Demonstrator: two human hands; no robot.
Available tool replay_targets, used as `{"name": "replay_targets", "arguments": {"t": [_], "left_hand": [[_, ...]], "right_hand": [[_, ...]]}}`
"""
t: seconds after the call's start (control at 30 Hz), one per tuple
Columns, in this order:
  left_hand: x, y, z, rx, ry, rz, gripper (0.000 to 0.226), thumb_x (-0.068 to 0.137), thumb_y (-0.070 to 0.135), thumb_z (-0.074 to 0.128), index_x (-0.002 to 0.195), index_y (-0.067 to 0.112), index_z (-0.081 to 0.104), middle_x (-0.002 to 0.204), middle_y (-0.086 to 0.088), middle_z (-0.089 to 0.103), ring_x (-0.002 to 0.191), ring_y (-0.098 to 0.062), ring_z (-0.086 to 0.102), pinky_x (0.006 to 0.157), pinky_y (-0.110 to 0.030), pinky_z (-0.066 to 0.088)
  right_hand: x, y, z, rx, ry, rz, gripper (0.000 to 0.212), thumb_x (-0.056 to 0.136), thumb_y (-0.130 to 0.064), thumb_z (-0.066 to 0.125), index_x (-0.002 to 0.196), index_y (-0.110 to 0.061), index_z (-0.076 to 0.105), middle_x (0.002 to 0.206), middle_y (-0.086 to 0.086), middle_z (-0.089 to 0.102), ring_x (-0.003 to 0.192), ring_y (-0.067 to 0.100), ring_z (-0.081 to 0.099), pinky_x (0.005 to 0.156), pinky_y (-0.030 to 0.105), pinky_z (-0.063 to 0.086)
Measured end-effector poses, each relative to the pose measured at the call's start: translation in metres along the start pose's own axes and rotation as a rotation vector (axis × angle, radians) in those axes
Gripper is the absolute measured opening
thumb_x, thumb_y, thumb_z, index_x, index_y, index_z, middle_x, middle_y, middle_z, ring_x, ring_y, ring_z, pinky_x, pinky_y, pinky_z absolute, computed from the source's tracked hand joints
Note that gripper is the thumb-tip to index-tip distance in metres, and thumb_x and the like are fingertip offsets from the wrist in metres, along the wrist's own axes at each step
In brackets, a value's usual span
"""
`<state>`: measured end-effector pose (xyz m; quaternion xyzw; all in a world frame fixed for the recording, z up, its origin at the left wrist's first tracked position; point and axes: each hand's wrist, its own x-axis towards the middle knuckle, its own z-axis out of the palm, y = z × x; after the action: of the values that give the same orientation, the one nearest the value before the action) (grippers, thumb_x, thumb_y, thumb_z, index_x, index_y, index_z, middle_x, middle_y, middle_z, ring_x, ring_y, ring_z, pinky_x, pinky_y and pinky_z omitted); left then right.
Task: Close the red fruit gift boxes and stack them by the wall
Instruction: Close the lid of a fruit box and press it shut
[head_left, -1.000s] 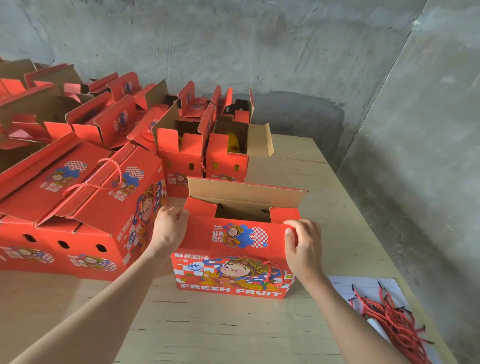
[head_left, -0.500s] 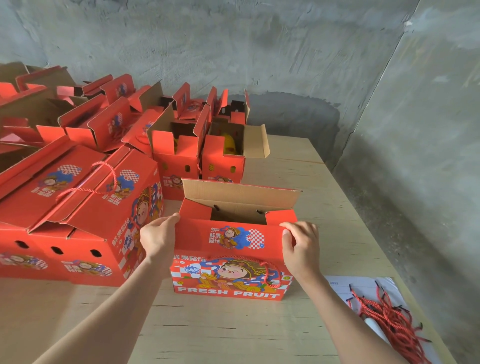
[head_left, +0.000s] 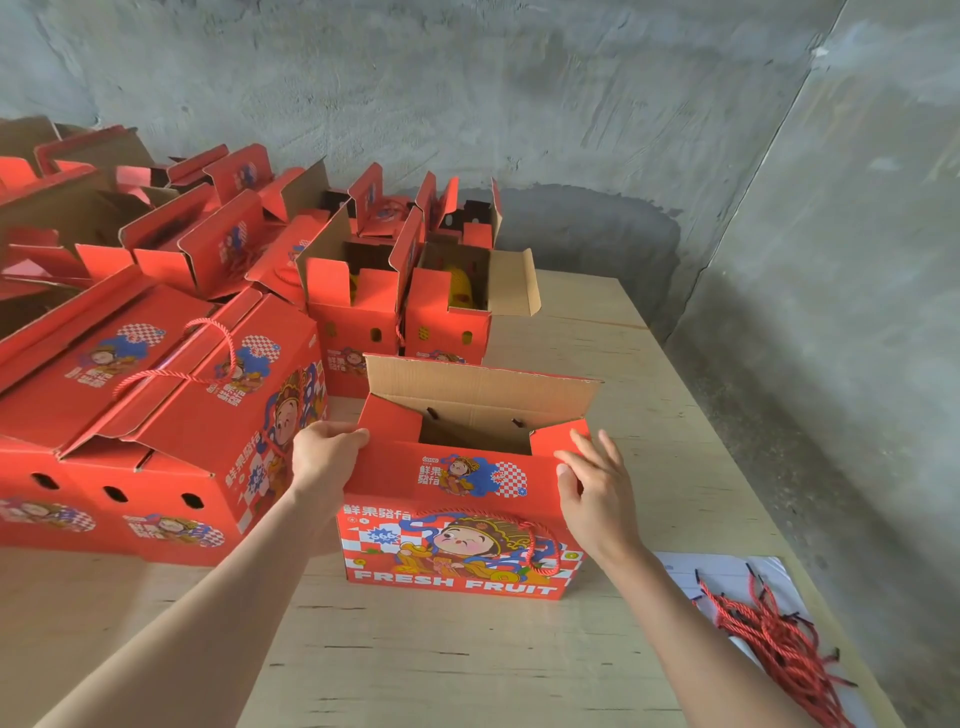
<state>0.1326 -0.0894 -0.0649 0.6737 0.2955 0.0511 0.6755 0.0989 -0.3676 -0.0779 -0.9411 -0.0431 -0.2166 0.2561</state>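
Note:
A red fruit gift box (head_left: 457, 551) marked FRESH FRUIT stands in front of me on the wooden table (head_left: 467, 665). Its back flap stands up, showing brown cardboard, and the top is open. My left hand (head_left: 324, 457) grips the box's upper left corner, fingers curled over the edge. At the upper right corner my right hand (head_left: 597, 488) has its fingers spread and straight, just off or barely touching the front flap. A red rope handle hangs on the box's front face.
Two closed red boxes (head_left: 156, 431) lie at the left. Several open boxes (head_left: 395, 291) crowd behind them up to the grey concrete wall (head_left: 519, 104). A bundle of red rope handles (head_left: 769, 634) lies on white paper at the right table edge.
My right hand has let go of the box's right corner and opened its fingers. My left hand has slid up to grip the top left edge.

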Motion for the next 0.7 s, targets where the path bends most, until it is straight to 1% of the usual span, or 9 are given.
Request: {"name": "replay_targets", "arguments": {"t": [0.17, 0.27, 0.33, 0.37, 0.43, 0.47, 0.53, 0.6, 0.7], "left_hand": [[0.004, 0.01, 0.0, 0.13, -0.024, 0.031, 0.01, 0.085, 0.005, 0.059, 0.078, 0.012, 0.056, 0.077, -0.009, 0.062, 0.069, -0.025, 0.061, 0.066, -0.034, 0.052], [0.004, 0.01, 0.003, 0.143, -0.026, 0.048, 0.012, 0.085, 0.003, 0.054, 0.077, 0.011, 0.053, 0.073, -0.009, 0.062, 0.064, -0.024, 0.06, 0.064, -0.033, 0.052], [0.003, 0.004, 0.003, 0.106, -0.045, 0.067, 0.013, 0.088, 0.003, 0.052, 0.079, 0.01, 0.058, 0.068, -0.005, 0.065, 0.066, -0.025, 0.061, 0.06, -0.03, 0.052], [0.001, 0.002, 0.003, 0.076, -0.062, 0.069, 0.009, 0.09, 0.003, 0.052, 0.093, 0.008, 0.059, 0.076, -0.002, 0.066, 0.075, -0.027, 0.062, 0.062, -0.032, 0.053], [0.003, 0.0, 0.002, 0.02, -0.086, 0.107, 0.047, 0.092, 0.002, 0.049, 0.136, 0.016, 0.039, 0.113, -0.003, 0.055, 0.1, -0.029, 0.059, 0.075, -0.041, 0.054], [0.004, 0.0, 0.002, 0.049, -0.103, 0.172, 0.063, 0.092, -0.001, 0.045, 0.145, 0.025, 0.026, 0.128, -0.004, 0.048, 0.111, -0.03, 0.055, 0.082, -0.046, 0.053], [0.004, 0.001, 0.001, 0.176, -0.146, 0.346, 0.08, 0.089, -0.009, 0.038, 0.15, 0.035, 0.009, 0.149, -0.003, 0.033, 0.132, -0.027, 0.04, 0.097, -0.053, 0.045], [0.003, 0.0, 0.002, 0.294, -0.168, 0.473, 0.088, 0.084, -0.013, 0.034, 0.151, 0.036, 0.005, 0.154, -0.004, 0.026, 0.139, -0.024, 0.032, 0.106, -0.05, 0.038], [0.0, -0.001, 0.003, 0.405, -0.122, 0.587, 0.09, 0.081, -0.016, 0.033, 0.152, 0.033, 0.008, 0.154, -0.003, 0.026, 0.138, -0.022, 0.034, 0.103, -0.042, 0.04]], "right_hand": [[0.0, -0.001, -0.003, 0.06, -0.076, 0.069, 0.028, 0.095, -0.006, 0.053, 0.121, 0.0, 0.064, 0.132, 0.015, 0.057, 0.138, 0.029, 0.037, 0.113, 0.033, 0.025], [0.012, -0.007, -0.006, 0.161, -0.068, 0.231, 0.023, 0.092, -0.004, 0.057, 0.11, 0.001, 0.069, 0.124, 0.014, 0.063, 0.127, 0.027, 0.049, 0.103, 0.025, 0.032], [0.019, -0.01, -0.008, 0.23, -0.017, 0.348, 0.027, 0.088, -0.004, 0.063, 0.114, 0.003, 0.063, 0.123, 0.018, 0.058, 0.119, 0.03, 0.053, 0.095, 0.022, 0.034], [0.022, -0.011, -0.011, 0.269, -0.008, 0.406, 0.043, 0.086, -0.004, 0.066, 0.126, 0.002, 0.053, 0.132, 0.018, 0.049, 0.125, 0.031, 0.048, 0.099, 0.024, 0.032], [0.029, -0.01, -0.015, 0.298, -0.054, 0.425, 0.086, 0.083, -0.003, 0.07, 0.149, -0.003, 0.015, 0.156, 0.014, 0.016, 0.144, 0.026, 0.019, 0.113, 0.026, 0.017], [0.032, -0.008, -0.017, 0.269, -0.082, 0.378, 0.101, 0.081, -0.002, 0.071, 0.151, -0.006, -0.002, 0.159, 0.01, -0.001, 0.147, 0.022, 0.004, 0.116, 0.027, 0.007], [0.037, -0.006, -0.02, 0.21, -0.12, 0.251, 0.113, 0.079, 0.0, 0.072, 0.149, -0.015, -0.016, 0.159, 0.002, -0.014, 0.147, 0.021, -0.01, 0.117, 0.032, -0.001], [0.039, -0.006, -0.021, 0.162, -0.144, 0.138, 0.112, 0.08, 0.001, 0.07, 0.149, -0.021, -0.014, 0.16, -0.001, -0.009, 0.147, 0.025, -0.008, 0.117, 0.037, 0.002], [0.036, -0.002, -0.021, 0.097, -0.075, 0.016, 0.103, 0.077, -0.001, 0.074, 0.152, -0.019, 0.006, 0.152, 0.01, 0.022, 0.139, 0.025, 0.017, 0.113, 0.039, 0.02]]}}
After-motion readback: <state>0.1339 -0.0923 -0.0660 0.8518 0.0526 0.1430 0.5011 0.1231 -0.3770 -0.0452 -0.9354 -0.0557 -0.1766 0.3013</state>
